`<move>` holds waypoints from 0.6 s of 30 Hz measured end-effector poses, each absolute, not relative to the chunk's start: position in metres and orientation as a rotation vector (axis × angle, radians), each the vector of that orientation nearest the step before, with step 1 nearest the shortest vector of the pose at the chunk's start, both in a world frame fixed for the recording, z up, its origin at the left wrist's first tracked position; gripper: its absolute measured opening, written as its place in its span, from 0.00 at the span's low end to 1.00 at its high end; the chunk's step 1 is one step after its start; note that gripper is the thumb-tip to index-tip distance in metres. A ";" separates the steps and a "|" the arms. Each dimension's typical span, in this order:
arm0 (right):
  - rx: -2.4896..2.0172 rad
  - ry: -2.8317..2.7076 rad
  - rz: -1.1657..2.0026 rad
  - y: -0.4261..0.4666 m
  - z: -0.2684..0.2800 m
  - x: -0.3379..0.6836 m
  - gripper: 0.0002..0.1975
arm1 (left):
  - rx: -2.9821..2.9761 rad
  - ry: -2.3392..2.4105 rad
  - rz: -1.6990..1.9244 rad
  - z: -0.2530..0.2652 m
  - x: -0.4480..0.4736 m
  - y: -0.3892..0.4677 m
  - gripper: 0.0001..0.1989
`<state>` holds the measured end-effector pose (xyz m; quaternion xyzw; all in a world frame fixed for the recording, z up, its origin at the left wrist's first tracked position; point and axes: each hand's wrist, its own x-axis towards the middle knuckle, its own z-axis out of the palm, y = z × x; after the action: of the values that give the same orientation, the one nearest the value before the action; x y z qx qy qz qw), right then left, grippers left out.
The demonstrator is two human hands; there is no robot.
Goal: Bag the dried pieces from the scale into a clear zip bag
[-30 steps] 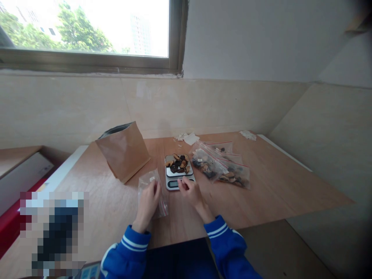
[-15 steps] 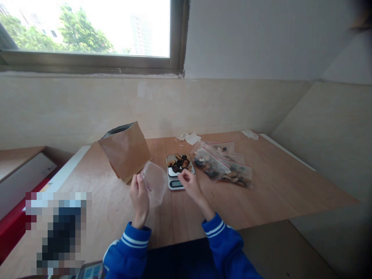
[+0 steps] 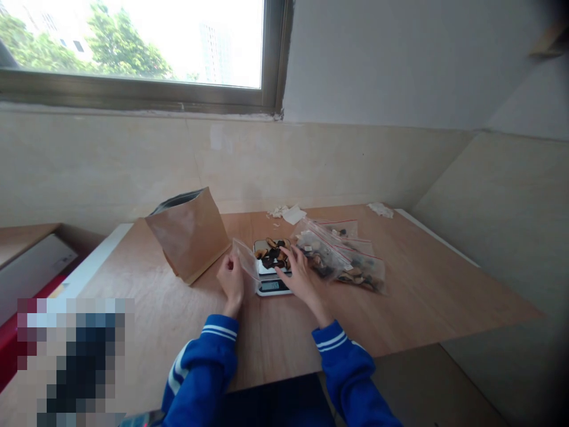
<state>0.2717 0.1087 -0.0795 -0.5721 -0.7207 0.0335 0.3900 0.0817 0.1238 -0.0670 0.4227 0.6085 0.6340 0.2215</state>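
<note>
- Clear bag [image 3: 248,265]: pinched in my left hand [image 3: 231,280], just left of the scale [image 3: 272,274].
- My right hand [image 3: 299,276]: fingers spread over the scale's dried pieces [image 3: 272,252].

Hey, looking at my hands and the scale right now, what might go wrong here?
The left hand holds a limp clear bag beside the scale; the dried pieces under the right hand may well spill onto the table. Leaning on the scale might shift it.
</note>
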 end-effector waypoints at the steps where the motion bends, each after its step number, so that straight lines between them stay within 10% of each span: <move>1: -1.473 -1.840 0.080 0.109 -0.081 0.270 0.26 | 1.196 1.674 1.737 -0.070 0.082 0.123 0.19; 18: -1.321 -1.705 0.111 0.107 -0.082 0.270 0.10 | 1.186 1.556 1.765 -0.074 0.078 0.123 0.19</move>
<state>0.2700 0.1072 -0.0816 -0.5393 -0.6962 0.0454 0.4716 0.0782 0.1232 -0.0745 0.4359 0.5717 0.6485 0.2503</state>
